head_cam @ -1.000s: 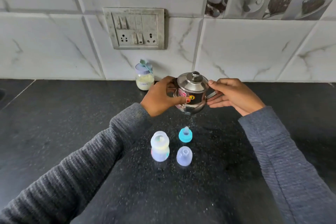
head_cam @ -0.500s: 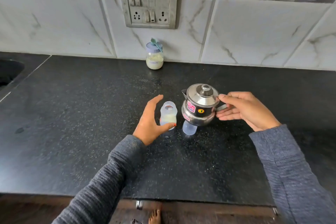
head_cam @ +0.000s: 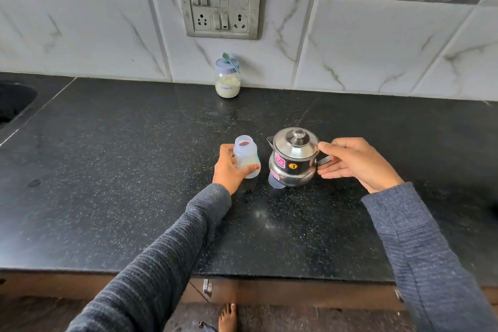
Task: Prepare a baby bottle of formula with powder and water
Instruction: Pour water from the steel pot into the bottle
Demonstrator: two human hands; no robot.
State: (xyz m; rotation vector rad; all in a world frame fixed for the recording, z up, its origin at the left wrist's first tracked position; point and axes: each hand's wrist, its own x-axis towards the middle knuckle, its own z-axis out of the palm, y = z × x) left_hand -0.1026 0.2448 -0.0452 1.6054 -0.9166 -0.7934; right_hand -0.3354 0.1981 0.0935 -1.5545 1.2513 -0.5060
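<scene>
Bottle point(head_cam: 246, 156), clear plastic w/o top, stands upright near the middle of the black surface point(head_cam: 107, 183), a pale layer in its lower part. Left hand point(head_cam: 229, 167) grips it from the left side, thumb across the front low on the body, fingers behind.

Just right of the bottle, not touching it, is a steel kettle point(head_cam: 292, 159) with lid on, knob on top, stickers on the front, spout to the upper left. Right hand point(head_cam: 353, 162) holds its handle on the right side: thumb on the edge of the lid, fingers curled under the handle. I cannot tell if the kettle rests on the surface or is a bit lifted. A clear cap point(head_cam: 275, 181) shows partly under the kettle, at its lower left.

At the back, against the wall tiles, a jar point(head_cam: 227, 84) labelled "Formula" with white powder inside; a teal spoon point(head_cam: 230, 61) lies on its lid. Well apart from the bottle. Socket panel point(head_cam: 219, 5) on the wall above the jar.
</scene>
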